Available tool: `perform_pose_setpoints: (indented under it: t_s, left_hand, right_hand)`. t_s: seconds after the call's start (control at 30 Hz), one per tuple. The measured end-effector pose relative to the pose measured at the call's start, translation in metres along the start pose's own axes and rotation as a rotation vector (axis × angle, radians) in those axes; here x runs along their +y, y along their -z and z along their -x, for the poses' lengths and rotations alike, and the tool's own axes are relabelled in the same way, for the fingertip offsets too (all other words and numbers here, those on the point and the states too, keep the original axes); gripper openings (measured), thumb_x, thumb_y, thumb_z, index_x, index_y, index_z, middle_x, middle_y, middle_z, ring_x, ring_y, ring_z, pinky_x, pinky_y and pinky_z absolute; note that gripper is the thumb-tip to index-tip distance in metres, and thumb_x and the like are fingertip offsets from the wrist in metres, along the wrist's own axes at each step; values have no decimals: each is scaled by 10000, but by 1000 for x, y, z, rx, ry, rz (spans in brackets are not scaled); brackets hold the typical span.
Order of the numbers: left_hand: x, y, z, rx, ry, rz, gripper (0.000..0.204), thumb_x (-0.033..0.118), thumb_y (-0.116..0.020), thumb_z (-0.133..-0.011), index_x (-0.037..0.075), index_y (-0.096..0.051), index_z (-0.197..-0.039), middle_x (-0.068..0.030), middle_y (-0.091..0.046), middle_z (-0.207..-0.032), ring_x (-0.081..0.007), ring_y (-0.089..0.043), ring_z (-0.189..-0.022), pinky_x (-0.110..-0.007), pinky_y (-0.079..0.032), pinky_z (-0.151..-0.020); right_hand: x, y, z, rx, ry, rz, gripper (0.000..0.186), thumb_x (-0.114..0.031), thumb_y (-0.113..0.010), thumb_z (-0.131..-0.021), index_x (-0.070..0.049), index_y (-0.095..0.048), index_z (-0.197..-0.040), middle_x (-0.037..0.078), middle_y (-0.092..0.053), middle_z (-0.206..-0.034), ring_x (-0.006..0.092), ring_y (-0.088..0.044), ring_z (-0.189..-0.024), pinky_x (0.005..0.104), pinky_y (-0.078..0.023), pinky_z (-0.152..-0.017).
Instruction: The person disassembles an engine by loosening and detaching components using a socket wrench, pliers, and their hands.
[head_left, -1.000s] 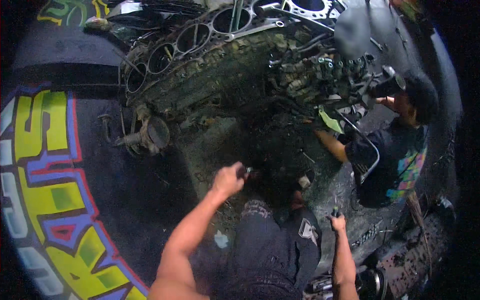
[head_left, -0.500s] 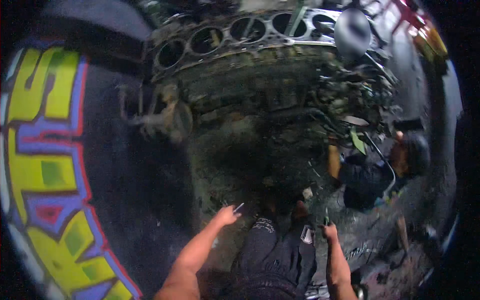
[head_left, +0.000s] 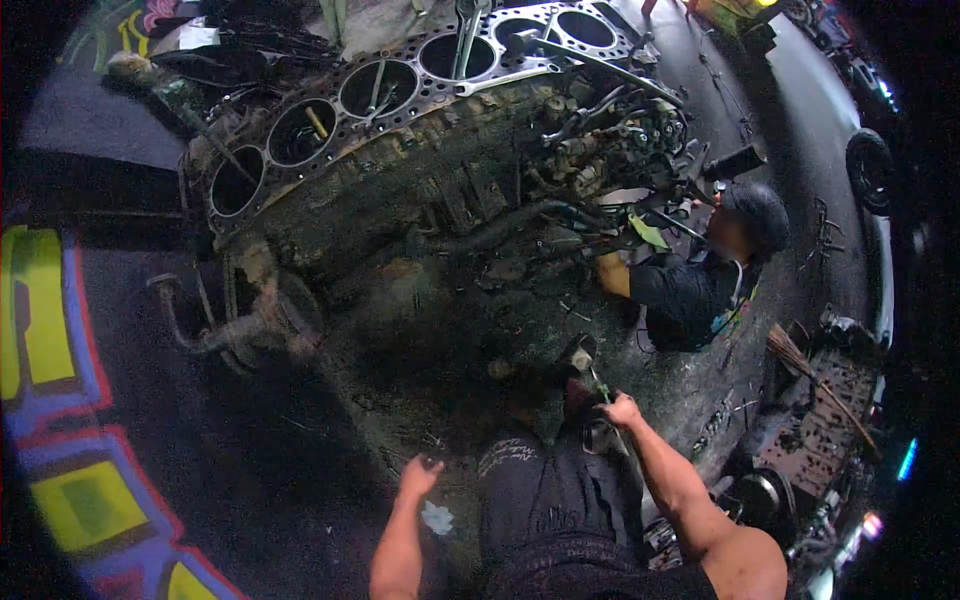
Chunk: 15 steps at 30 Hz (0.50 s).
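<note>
My right hand [head_left: 622,410] is closed round a green-handled tool [head_left: 602,388] with a thin metal shaft, held beside my right leg, pointing toward a small pale object [head_left: 580,360] near my foot. My left hand [head_left: 421,474], lower and left of my legs, has its fingers curled on something dark and small that I cannot make out. Ahead of both hands is a large, grimy engine block [head_left: 450,140] with several open cylinder bores; wrenches [head_left: 505,80] lie across its top. A rusty pipe fitting [head_left: 220,330] is at its left end.
A co-worker [head_left: 680,305] crouches at my right by the engine's fittings, a hand [head_left: 612,272] reaching to them. A broom [head_left: 800,355], a metal plate [head_left: 800,440] with holes and a tyre [head_left: 868,170] are further right. A black panel with painted graffiti [head_left: 45,310] stands left.
My left hand has moved down and left; my right hand has risen and shifted left with the green-handled tool. The view has swung, and the co-worker's head now shows beside the engine.
</note>
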<state>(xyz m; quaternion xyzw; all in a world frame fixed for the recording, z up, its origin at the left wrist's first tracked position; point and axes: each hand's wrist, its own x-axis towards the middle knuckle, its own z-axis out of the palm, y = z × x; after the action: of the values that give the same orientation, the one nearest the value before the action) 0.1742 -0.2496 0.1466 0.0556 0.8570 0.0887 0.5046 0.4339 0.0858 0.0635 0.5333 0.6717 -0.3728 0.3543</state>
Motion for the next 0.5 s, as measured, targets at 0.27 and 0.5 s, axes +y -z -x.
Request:
perform_pose_setpoints:
  t_s: [0.27,0.5]
  left_hand:
    - [115,62,-56,343,-440,131,334,304,-643,-646,-14,-562,-712,-185,-568,-677,-341,-552,-646,-390,-419,-565]
    - [404,211,-112,765,-968,207,407,373,-626,-646,-29,-580,-692,-177,-587,-641,-274,-582,-625,-378,-435,-590]
  right_hand:
    - [41,6,-2,156,-81,-70,652,-389,-639,-584,99,-488,-989,277,-529,-940,351,-525,-910,371,-419,-795]
    - [37,35,9,-41,-250,-140,810,-424,-640,-565,103,-382,-1124,277,-439,-1105,332,-431,-1057,350,-355,-886]
